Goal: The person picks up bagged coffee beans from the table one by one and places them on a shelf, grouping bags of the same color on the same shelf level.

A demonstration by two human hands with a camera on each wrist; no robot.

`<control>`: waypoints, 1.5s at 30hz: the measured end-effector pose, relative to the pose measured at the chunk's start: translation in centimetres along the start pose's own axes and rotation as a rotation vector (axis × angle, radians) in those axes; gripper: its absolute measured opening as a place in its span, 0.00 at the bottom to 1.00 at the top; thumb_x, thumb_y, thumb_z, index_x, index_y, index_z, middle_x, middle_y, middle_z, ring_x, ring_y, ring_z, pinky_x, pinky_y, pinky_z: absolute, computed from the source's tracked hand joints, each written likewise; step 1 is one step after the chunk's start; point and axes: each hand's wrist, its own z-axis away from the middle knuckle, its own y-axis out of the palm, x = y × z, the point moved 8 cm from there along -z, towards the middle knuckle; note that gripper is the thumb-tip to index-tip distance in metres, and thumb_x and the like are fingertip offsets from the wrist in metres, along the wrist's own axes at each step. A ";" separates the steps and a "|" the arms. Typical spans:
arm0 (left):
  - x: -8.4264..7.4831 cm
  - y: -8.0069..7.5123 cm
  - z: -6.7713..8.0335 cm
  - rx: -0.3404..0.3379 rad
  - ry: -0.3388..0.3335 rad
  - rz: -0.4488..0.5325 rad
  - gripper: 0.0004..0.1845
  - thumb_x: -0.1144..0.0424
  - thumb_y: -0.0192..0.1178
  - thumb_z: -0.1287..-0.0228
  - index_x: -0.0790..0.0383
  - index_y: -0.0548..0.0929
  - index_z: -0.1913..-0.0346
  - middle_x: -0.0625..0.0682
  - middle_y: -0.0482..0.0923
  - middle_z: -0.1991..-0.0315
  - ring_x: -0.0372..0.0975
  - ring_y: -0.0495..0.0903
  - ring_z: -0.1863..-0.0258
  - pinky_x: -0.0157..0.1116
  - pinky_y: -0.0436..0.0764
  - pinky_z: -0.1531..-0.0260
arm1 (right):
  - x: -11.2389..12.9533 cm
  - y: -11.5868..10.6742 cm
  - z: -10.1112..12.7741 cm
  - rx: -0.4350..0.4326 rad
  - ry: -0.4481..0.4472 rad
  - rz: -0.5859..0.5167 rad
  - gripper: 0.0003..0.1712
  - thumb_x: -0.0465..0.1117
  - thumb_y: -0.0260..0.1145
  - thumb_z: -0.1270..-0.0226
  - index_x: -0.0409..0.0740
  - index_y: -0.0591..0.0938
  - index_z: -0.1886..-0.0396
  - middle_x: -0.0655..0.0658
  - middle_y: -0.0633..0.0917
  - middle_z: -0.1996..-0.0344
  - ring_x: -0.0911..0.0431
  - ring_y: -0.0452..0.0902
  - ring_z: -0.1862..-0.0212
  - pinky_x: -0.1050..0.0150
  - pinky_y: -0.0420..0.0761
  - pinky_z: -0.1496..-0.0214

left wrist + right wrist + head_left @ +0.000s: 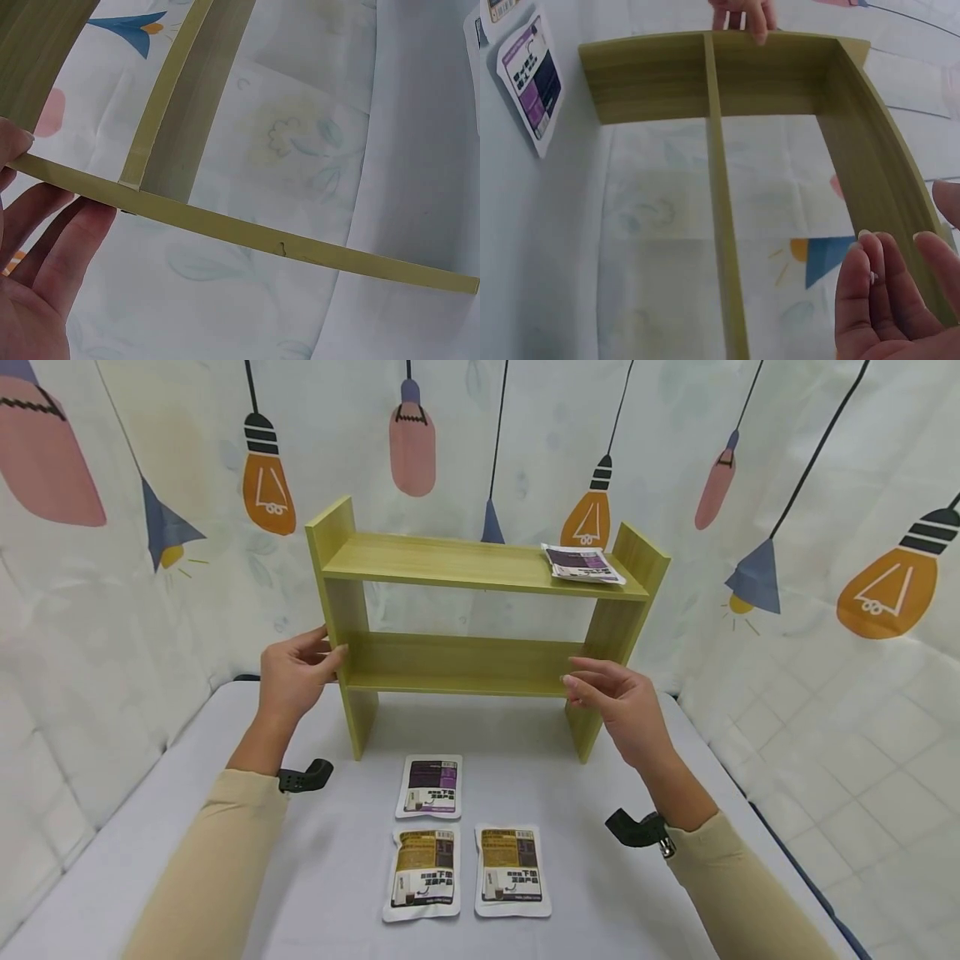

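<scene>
A yellow-green wooden two-tier shelf (465, 664) stands on the grey table (150, 835). My left hand (330, 643) grips its left side panel at the lower shelf's height, thumb on the front edge and fingers round the outer side; its fingertips (742, 13) show over that panel in the right wrist view. In the left wrist view the left hand (37, 255) pinches the panel's edge (225, 223). My right hand (581, 681) hovers with straight fingers just in front of the right side panel (870, 172), holding nothing. A purple packet (583, 564) lies on the top shelf's right end.
On the table in front of the shelf lie one purple packet (430, 787) and two brown packets (423, 872) (512, 870). A curtain printed with lamps (825, 568) closes in the back and both sides close to the table.
</scene>
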 end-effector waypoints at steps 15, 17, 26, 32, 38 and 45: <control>0.2 0.0 0.0 -0.002 -0.004 0.000 0.27 0.53 0.68 0.32 0.48 0.78 0.31 0.67 0.85 0.46 0.21 0.83 0.67 0.24 0.86 0.70 | -2.6 3.1 1.9 0.034 0.022 -0.011 0.28 0.43 0.74 0.33 0.38 0.81 0.36 0.50 0.90 0.52 0.60 0.88 0.51 0.69 0.86 0.46; 0.2 0.0 0.0 0.001 -0.003 -0.001 0.27 0.54 0.67 0.32 0.48 0.78 0.31 0.68 0.85 0.46 0.21 0.83 0.67 0.24 0.85 0.70 | -2.9 3.5 2.1 0.041 0.026 -0.022 0.28 0.43 0.74 0.33 0.39 0.81 0.36 0.48 0.90 0.51 0.60 0.88 0.51 0.68 0.86 0.46; 0.2 0.2 -0.1 0.012 -0.009 -0.002 0.27 0.53 0.67 0.31 0.48 0.78 0.30 0.67 0.85 0.45 0.22 0.83 0.67 0.24 0.86 0.69 | -4.9 5.7 3.1 0.065 0.031 -0.074 0.23 0.42 0.74 0.33 0.44 0.84 0.40 0.44 0.88 0.47 0.59 0.87 0.49 0.66 0.86 0.45; 0.1 0.2 -0.1 0.010 -0.007 0.005 0.27 0.54 0.67 0.31 0.48 0.78 0.31 0.67 0.85 0.46 0.22 0.83 0.67 0.25 0.86 0.69 | -6.3 7.3 4.0 0.067 0.047 -0.102 0.22 0.41 0.74 0.34 0.43 0.85 0.41 0.41 0.87 0.45 0.59 0.87 0.49 0.66 0.87 0.46; -0.2 0.1 0.0 0.011 -0.004 -0.004 0.27 0.53 0.67 0.31 0.48 0.77 0.30 0.67 0.85 0.47 0.22 0.83 0.67 0.25 0.86 0.68 | -7.8 8.9 4.6 0.069 0.089 -0.087 0.22 0.43 0.75 0.34 0.45 0.86 0.42 0.42 0.87 0.44 0.56 0.87 0.49 0.67 0.87 0.47; -0.1 0.0 0.1 0.006 -0.007 -0.029 0.29 0.49 0.66 0.31 0.48 0.77 0.29 0.64 0.86 0.47 0.20 0.83 0.67 0.23 0.86 0.68 | -8.9 10.2 4.9 0.065 0.103 -0.104 0.21 0.41 0.75 0.36 0.43 0.86 0.43 0.41 0.87 0.44 0.52 0.87 0.49 0.67 0.88 0.49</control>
